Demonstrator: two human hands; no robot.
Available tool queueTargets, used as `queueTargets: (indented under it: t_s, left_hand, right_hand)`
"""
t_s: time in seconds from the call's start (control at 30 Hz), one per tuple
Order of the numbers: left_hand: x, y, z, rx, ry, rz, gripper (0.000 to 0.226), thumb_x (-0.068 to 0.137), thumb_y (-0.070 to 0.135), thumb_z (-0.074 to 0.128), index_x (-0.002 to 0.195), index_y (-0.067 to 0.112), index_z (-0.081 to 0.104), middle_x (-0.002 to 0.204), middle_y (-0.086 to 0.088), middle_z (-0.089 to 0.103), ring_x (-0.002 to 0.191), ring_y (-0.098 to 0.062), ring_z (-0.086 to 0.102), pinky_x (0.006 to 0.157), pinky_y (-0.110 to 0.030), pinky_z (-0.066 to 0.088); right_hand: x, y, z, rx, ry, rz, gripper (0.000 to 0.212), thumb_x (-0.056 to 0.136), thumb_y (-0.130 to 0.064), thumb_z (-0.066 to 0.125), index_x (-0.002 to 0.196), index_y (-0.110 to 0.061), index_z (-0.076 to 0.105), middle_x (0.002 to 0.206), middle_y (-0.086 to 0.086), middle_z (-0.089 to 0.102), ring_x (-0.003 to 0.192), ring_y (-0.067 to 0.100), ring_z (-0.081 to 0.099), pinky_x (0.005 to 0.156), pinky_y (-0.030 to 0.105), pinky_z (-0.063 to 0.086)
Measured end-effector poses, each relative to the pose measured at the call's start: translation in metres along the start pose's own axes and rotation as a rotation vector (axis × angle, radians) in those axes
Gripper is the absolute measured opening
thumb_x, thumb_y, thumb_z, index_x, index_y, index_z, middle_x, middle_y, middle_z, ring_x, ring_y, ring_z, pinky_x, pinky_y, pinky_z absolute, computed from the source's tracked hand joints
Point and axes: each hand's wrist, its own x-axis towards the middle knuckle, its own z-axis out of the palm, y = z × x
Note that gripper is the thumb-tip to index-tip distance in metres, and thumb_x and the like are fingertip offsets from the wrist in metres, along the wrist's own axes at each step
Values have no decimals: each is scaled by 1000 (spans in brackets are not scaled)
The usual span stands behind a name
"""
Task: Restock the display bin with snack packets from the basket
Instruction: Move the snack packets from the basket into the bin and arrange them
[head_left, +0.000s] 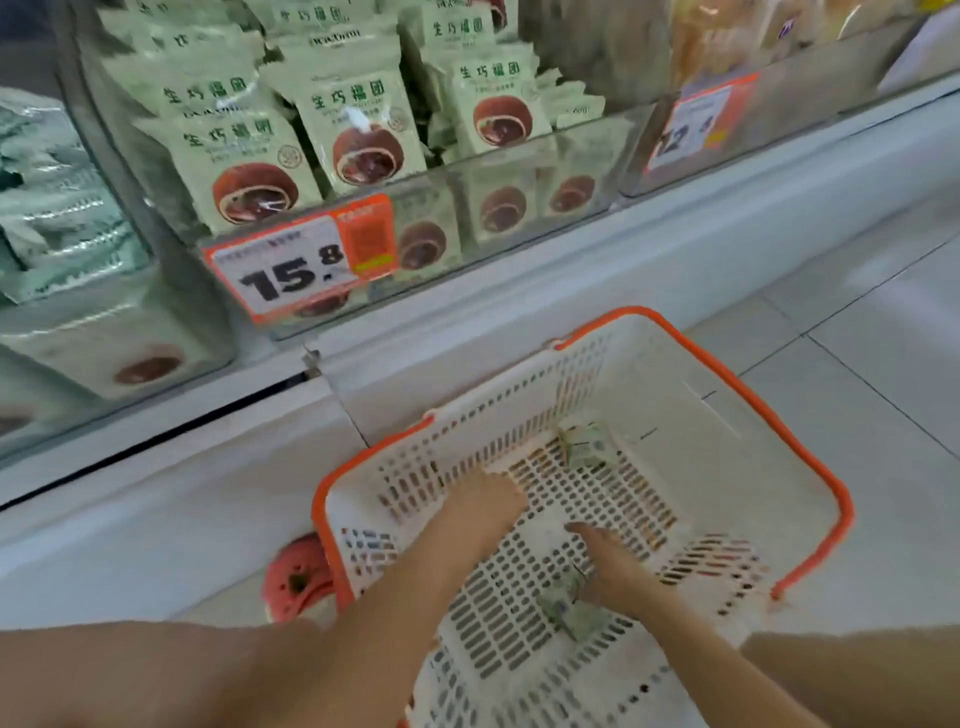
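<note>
Your right hand (621, 569) reaches deep into the basket (815, 462), fingers stretched forward and low against the slotted floor. A small green snack packet (569, 608) lies at the heel of that hand, partly under it; whether your thumb pinches it or it only rests there, you cannot tell from this blurred view. Your left hand (485, 501) is down at the basket's left inner wall, fingertips hidden by blur against the mesh, so their spread is also unclear; it appears to hold nothing, and is probably there to steady the basket while the other hand gathers.

Ahead of your right fingertips, near the far wall, lies 1 more small packet (584, 444), well apart from both hands. Those 2 seem to be the last pieces, which is likely why both arms go so low: the basket is nearly bare and the leftovers sit flat on the bottom.

Beyond the basket's far rim stands the clear display bin (530, 171), already stacked high with pale green chocolate-bun packets (358, 130) standing upright so their faces show. An orange price tag (298, 260) reading 15.8 hangs on its front. A pink clog (296, 577) sits just left of the basket on the tiled floor (878, 322).
</note>
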Motion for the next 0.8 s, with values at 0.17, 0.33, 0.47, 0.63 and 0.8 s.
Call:
queueTargets:
  t_s: [0.17,0.33,0.47,0.63,0.8]
  left_hand:
    - [17,-13,54,-158,-162,-91,43,92,-1,46,132,13,43,117,-12,55,106,-28,52,81,-35,39]
    - [39,-6,64,-326,-158,-117,38,90,-2,43,126,12,50,117,-12,57,102,-28,55,82,-37,47]
    - [45,8,64,-363,-192,-95,38,92,3,46,129,13,46,123,-10,54,107,-27,53,85,-37,47]
    - [41,21,47,-639,-153,-202,61,88,14,58,141,13,28,132,-12,45,109,-30,53,80,-39,47]
    - [17,8,-6,-1347,-220,-312,75,81,23,71,143,16,28,124,-5,51,102,-17,55,78,-29,49]
  right_hand:
    - [10,-3,49,-160,-179,78,98,76,-42,74,148,-37,7,156,7,9,137,35,27,103,51,40]
    - [20,-14,47,-350,-74,63,75,88,-38,60,147,-27,15,149,13,23,131,36,35,101,50,40]
    - [27,-11,46,-11,-11,60,51,81,-32,68,124,-23,42,129,11,40,104,27,50,78,33,47]
    - [11,-28,8,969,87,30,36,84,-13,67,115,-26,55,103,7,59,82,18,63,70,30,58]
    - [-32,-47,-46,1187,63,-286,63,80,12,53,122,-35,54,97,14,59,75,22,64,72,36,55]
